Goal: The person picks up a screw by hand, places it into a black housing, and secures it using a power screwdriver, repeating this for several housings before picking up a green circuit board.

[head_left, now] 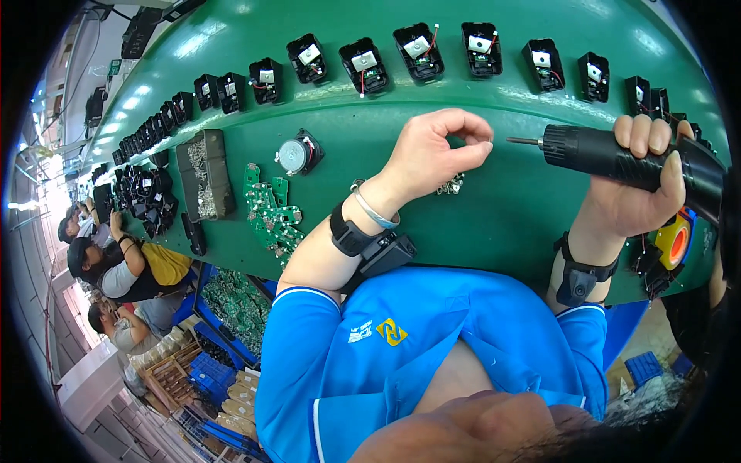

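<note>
The right hand [631,202] wraps around a black electric screwdriver [590,150], held above the worktop's right side. Its long axis runs roughly left-right, the slim metal bit pointing left at the left hand [428,154], just short of it. There thumb and forefinger meet in a narrow pinch; anything between them is too small to tell. The worktop [509,212] is glossy green; boxy black plastic housings [484,64] line its far side. Co-workers [123,270] sit at left.

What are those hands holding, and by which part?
The right hand grips a black power screwdriver by its thick body. The left hand has its fingers pinched together; whether they hold something tiny, I can't tell.
</note>
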A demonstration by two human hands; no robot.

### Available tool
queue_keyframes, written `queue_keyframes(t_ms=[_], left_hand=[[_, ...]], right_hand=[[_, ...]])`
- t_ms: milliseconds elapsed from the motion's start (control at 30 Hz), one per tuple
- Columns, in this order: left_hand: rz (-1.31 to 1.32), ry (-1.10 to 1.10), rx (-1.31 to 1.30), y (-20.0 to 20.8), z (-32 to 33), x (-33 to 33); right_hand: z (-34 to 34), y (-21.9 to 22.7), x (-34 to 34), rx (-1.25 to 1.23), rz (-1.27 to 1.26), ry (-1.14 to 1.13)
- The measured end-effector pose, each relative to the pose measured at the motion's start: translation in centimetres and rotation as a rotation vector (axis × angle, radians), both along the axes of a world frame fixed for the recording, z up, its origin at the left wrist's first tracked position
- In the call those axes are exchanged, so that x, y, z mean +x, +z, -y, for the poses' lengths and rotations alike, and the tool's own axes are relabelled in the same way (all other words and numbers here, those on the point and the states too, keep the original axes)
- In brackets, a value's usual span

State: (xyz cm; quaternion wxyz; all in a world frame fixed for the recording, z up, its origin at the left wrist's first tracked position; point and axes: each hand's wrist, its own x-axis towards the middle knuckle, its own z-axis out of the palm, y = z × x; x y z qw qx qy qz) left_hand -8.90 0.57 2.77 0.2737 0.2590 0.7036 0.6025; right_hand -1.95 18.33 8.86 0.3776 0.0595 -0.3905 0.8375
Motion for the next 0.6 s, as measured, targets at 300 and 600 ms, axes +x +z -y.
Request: queue_keyframes(t_ms=[300,600], left_hand=[[0.592,-0.086,0.383,-1.4,-0.7,0.1],[0.805,-0.055,0.549,-1.5,-1.5,1.0]], right_hand=[[-0.3,0.2,0.9,-0.083,-0.118,0.022],[-0.1,0.0,0.8,0.015,-0.131,0.011]])
